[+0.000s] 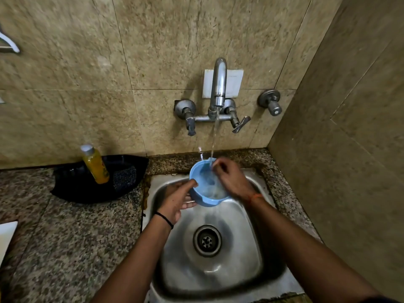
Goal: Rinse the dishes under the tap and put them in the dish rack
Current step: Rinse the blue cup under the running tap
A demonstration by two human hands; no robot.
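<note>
One dish is all I have in hand: my left hand (177,200) is clamped on the near-left rim and wall of the blue bowl (206,184), while my right hand (231,178) reaches in over its far rim, fingers loosely curled, gripping nothing I can see. I hold the bowl tilted over the back of the sink (251,270), under the running tap (218,84). I judge rinsing is under way and racking is still to come; no dish rack shows. Yellow soap bottle (95,165) stands at the worktop's back edge.
</note>
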